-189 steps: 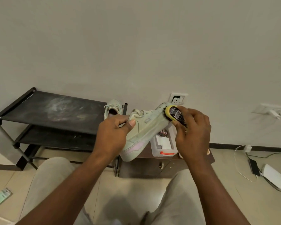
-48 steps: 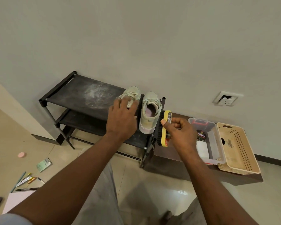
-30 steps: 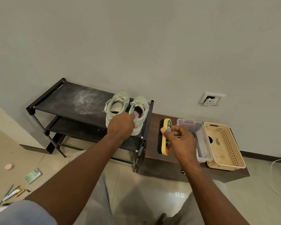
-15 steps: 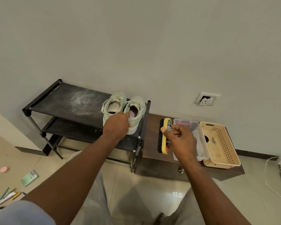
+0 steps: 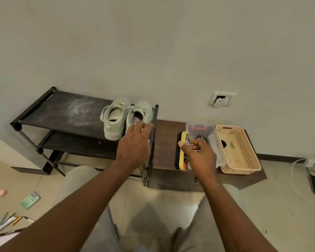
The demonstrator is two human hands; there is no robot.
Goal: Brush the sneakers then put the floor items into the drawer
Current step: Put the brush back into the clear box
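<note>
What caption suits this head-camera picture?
Pale sneakers paired on a black rack; right hand holds a yellow brush, left hand open nearby.

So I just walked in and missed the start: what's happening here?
A person is tending a pair of pale sneakers that stand side by side on the top shelf of a black rack. The left hand is open at the heel of one sneaker. The right hand grips a yellow-backed brush on edge over the low brown cabinet, beside a clear box. Pens and a green card lie on the floor, not yet put away.
</note>
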